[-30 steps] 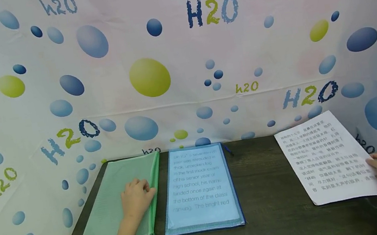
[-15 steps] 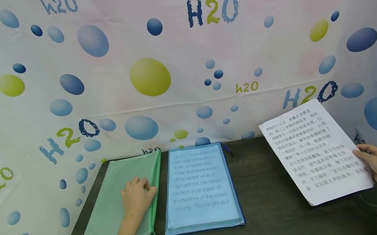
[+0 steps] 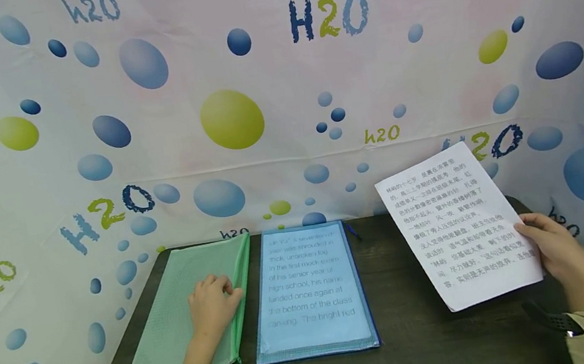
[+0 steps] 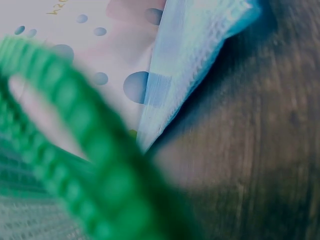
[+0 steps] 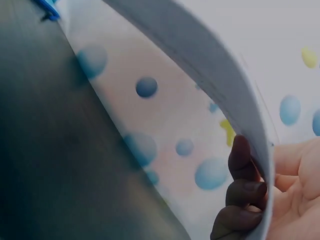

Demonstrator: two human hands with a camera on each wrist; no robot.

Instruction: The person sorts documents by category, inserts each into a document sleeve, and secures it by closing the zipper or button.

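Observation:
At the left lies a green mesh zip pouch point(image 3: 158, 334); my left hand point(image 3: 213, 307) rests over it, fingers curled at its right edge. In the left wrist view the green toothed edges point(image 4: 100, 130) of its mouth stand apart, blurred. My right hand point(image 3: 559, 249) grips a printed white sheet point(image 3: 454, 227) by its right edge, thumb on the printed face. The sheet is raised above the table and tilted. In the right wrist view the paper point(image 5: 235, 75) bows, with the curled fingers point(image 5: 242, 195) on one side of it. Whether it is several sheets, I cannot tell.
A blue mesh pouch point(image 3: 316, 345) holding a page with English print lies between the hands. A blue pen point(image 3: 354, 233) lies beyond its far right corner. The dark wooden table point(image 3: 402, 310) backs onto a wall covering point(image 3: 283, 82) with bubble prints.
My right hand has carried the white sheet leftward and upward, towards the blue pouch. The left hand has stayed at the green pouch's edge, almost still.

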